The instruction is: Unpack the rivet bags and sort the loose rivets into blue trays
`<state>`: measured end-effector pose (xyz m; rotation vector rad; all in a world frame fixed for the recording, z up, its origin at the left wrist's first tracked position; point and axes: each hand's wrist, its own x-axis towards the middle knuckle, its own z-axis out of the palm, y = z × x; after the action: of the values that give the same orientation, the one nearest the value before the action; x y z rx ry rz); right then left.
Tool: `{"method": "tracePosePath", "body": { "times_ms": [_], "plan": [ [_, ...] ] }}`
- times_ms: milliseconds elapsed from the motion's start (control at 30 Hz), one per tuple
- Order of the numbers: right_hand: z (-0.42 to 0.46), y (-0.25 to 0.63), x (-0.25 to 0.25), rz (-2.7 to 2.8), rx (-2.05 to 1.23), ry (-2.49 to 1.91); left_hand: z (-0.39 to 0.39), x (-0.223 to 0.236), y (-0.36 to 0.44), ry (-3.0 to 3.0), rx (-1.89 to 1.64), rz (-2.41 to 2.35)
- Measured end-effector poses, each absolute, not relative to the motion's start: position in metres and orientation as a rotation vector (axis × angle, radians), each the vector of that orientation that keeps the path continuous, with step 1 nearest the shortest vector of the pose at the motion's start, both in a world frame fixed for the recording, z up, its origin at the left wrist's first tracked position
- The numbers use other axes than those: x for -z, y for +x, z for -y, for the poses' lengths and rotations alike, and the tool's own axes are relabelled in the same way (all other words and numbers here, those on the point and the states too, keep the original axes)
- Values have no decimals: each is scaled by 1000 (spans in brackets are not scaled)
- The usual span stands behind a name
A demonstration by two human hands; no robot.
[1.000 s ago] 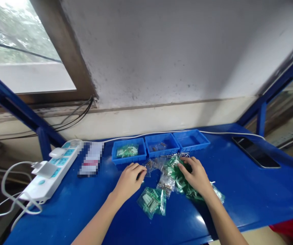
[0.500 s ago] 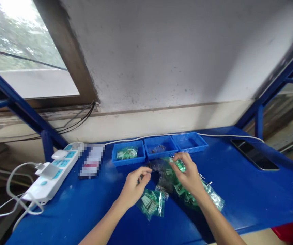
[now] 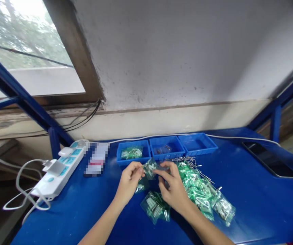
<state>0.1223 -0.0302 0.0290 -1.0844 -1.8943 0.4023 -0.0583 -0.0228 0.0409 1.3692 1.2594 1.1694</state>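
Note:
A small plastic bag with pale pieces in it (image 3: 150,168) is held up between my two hands. My left hand (image 3: 129,180) pinches its left edge with thumb and fingertips. On the other side, the fingers of my right hand (image 3: 173,187) close on the bag's right edge. Below them lies a green-tinted bag of light strips (image 3: 154,207) on the blue table. Another green bag (image 3: 141,185) shows partly behind my left fingers. A heap of green bags (image 3: 197,190) spreads to the right of my right hand, with loose metal pins (image 3: 187,161) at its far edge.
Three blue bins stand in a row: the left bin (image 3: 119,159) holds green bags, the middle bin (image 3: 167,156) a few small pieces, the right bin (image 3: 199,146) shows a bare bottom. A power strip (image 3: 59,173) lies left, a phone (image 3: 269,160) right. A white cable (image 3: 136,137) runs behind.
My right hand has come from the heap toward my left hand, bringing a small bag that both hands now hold. The view has shifted slightly, and more of the heap shows.

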Motion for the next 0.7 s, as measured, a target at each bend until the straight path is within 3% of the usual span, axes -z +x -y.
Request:
{"method": "tracePosePath", "body": {
  "times_ms": [167,300,567,700],
  "plan": [
    [31,119,-42,1661,-1020,-1143,29,-45,-63,2245,-1156,-1103],
    [28,118,-41,1412,-1312,-1121,33,-45,-55,2484,-1013,-999],
    [32,122,-26,1735,-628,-983,30,-41,-50,1335,-960,-1146],
    [34,121,-24,1814,-499,-1022,28,-42,-54,1309,-970,-1157]
  ]
}}
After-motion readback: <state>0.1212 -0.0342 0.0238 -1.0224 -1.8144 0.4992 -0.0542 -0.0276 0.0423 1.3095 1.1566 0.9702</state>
